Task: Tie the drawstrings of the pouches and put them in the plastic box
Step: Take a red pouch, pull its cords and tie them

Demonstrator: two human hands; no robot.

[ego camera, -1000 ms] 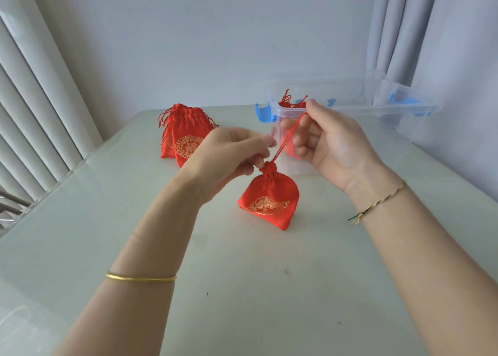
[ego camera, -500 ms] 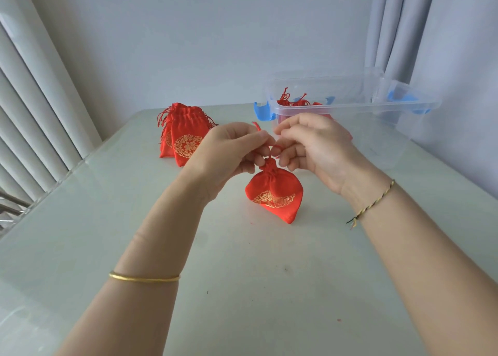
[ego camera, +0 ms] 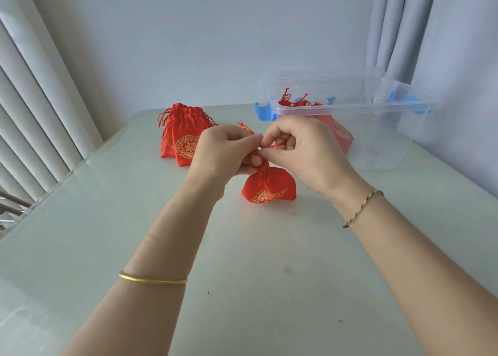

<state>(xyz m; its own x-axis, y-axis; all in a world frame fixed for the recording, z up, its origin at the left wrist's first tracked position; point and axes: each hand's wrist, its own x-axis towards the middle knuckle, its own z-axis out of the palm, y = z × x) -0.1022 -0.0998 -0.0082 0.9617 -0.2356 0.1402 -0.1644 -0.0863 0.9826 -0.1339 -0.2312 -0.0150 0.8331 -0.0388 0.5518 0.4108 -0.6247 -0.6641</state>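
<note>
Pouch [ego camera: 269, 187] lies just below left fingers [ego camera: 254, 140] and right fingers [ego camera: 270, 154] pinching its drawstring [ego camera: 275, 146].

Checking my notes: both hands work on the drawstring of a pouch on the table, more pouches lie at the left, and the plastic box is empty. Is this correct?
Not quite: the head view shows red pouches inside the plastic box, so it is not empty. The rest stands; left hand and right hand pinch the drawstring.

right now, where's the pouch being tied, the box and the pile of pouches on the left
pouch [ego camera: 269, 187]: head view, red body below the cinched neck.
box [ego camera: 358, 109]: head view, clear near rim.
pile [ego camera: 187, 146]: head view, gold emblem of the front pouch.
</note>
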